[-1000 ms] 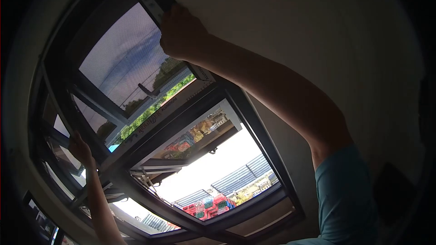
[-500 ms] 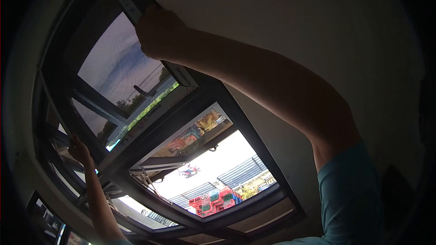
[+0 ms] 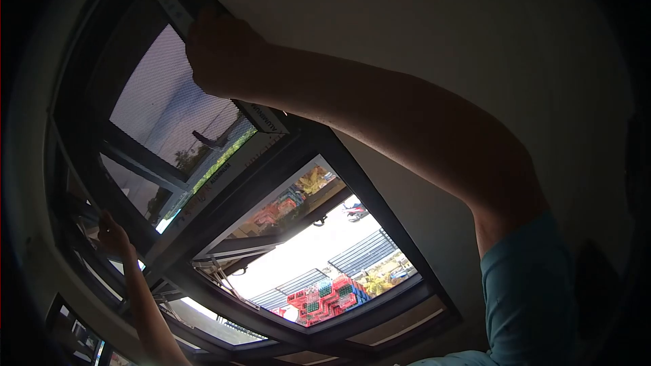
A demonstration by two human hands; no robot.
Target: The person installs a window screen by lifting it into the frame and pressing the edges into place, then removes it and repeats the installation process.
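Observation:
A framed mesh screen (image 3: 180,95) with "ALUMINUM" lettering on its light frame stands tilted in the upper part of a dark window frame (image 3: 369,186). My right hand (image 3: 220,54) is closed around the right side of the screen's frame, high up; its fingers are in deep shadow. Lower on the left, my left hand (image 3: 114,234) is closed at the screen's lower left edge, with the fingers pressed against the frame. Sky and trees show through the mesh.
Below the screen, an awning pane (image 3: 288,203) is swung outward on metal arms. Outside are red crates (image 3: 325,300), a railing (image 3: 363,251) and a motorbike (image 3: 354,211). A wall (image 3: 407,20) lies to the right, and another window (image 3: 71,332) at lower left.
Both hands and the screen have shifted slightly left in view. The motorbike outside has moved right and up.

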